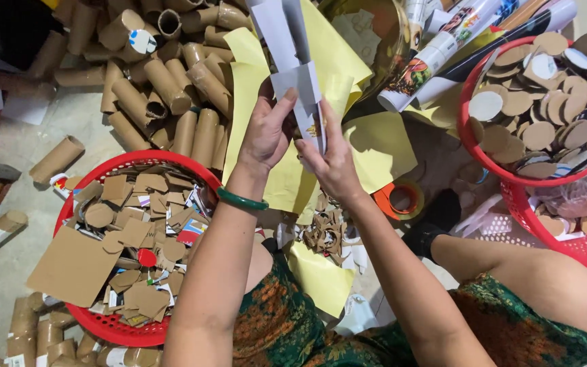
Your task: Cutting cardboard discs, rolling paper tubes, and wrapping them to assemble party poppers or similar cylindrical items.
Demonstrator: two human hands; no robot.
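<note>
Both my hands hold a folded strip of white-grey paper point(293, 61) upright over yellow paper sheets point(368, 143). My left hand point(265, 132), with a green bangle point(241, 200) on the wrist, pinches its left edge. My right hand point(334, 160) grips its lower right edge. Small brown cardboard scraps point(325, 234) lie below my hands near my lap.
A red basket point(103, 326) of cardboard offcuts sits at left. Many cardboard tubes point(164, 88) are piled at top left. A red basket point(490, 160) of cardboard discs stands at right, printed rolls point(443, 47) behind it. An orange tape roll point(402, 198) lies nearby.
</note>
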